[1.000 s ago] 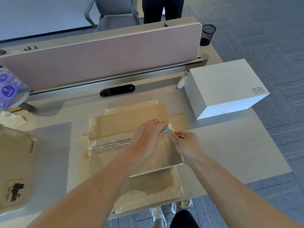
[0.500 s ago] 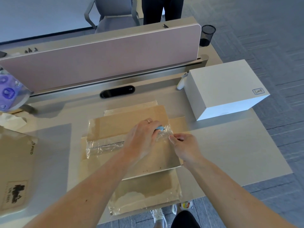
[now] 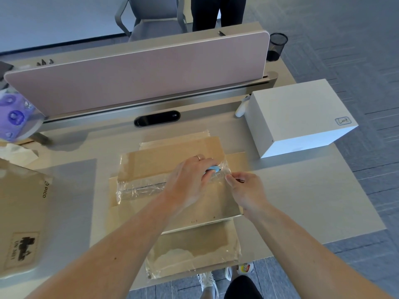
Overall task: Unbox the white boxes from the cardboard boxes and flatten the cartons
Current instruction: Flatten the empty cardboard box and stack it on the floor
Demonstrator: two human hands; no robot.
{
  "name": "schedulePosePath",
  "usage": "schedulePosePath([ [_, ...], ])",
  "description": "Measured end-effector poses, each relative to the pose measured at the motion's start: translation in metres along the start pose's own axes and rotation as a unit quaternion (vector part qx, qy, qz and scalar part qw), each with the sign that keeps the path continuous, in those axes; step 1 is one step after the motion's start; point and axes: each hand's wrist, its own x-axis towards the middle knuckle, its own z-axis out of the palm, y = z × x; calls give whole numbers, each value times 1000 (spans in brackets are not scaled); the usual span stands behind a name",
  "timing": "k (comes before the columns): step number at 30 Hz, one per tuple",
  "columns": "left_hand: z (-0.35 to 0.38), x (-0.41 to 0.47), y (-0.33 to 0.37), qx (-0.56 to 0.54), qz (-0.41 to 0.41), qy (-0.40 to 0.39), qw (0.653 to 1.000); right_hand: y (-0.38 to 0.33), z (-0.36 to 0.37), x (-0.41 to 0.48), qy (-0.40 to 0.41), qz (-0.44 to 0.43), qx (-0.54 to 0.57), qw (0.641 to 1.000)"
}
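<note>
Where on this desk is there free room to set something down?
Widest bare patch: desk right of the cardboard carton, in front of the white box. Also the strip between that carton and the PICO box. Crowded: the middle, where the left hand grips a blue tool and the right hand pinches clear tape.

Flat carton (image 3: 172,154): brown cardboard, matt, slightly fibrous. Clear film (image 3: 138,188) over it: thin plastic, glossy, wrinkled. Blue tool (image 3: 213,168): smooth plastic. White box (image 3: 298,108): smooth, matt. Desk (image 3: 302,201): smooth matt laminate. Divider (image 3: 151,78): pink, cloth-like, matt. Rail (image 3: 205,102) below it: brushed metal, soft sheen. Pen cup (image 3: 277,47): black mesh.
</note>
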Motion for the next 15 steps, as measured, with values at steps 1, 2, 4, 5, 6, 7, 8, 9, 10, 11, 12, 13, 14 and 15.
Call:
schedulePosePath([
  [1,0,0,0,2,-2,0,1000,0,0,1,0,-1,1,1000],
  [2,0,0,0,5,-5,-2,1000,0,0,1,0,-1,0,1000],
  [4,-1,1,1,5,-11,-10,1000,1,0,1,0,-2,-9,1000],
  [5,-1,2,2,9,-7,-18,1000,1,1,1,3,-3,-10,1000],
  [6,-2,3,3,19,-2,-28,999,1,1,0,8,-3,-5,1000],
  [7,-2,5,4,34,2,-41,999,2,2,-1,15,-1,4,1000],
  [8,-4,6,5,47,4,-51,998,2,3,-2,19,1,9,1000],
  [9,-4,8,4,57,4,-57,997,2,4,-2,23,3,8,1000],
  [10,-4,9,4,67,3,-61,996,1,5,-3,26,6,5,1000],
  [11,-5,10,3,79,2,-63,995,0,6,-3,27,8,5,1000],
  [12,-6,10,4,91,-1,-65,994,0,7,-2,27,10,5,1000],
  [13,-7,10,3,102,-4,-70,992,-1,7,-1,27,12,3,1000],
  [14,-8,9,3,108,-6,-75,991,-2,6,-1,26,14,-2,1000],
  [15,-8,8,0,114,-13,-84,990,-3,5,0,25,15,-8,1000],
])
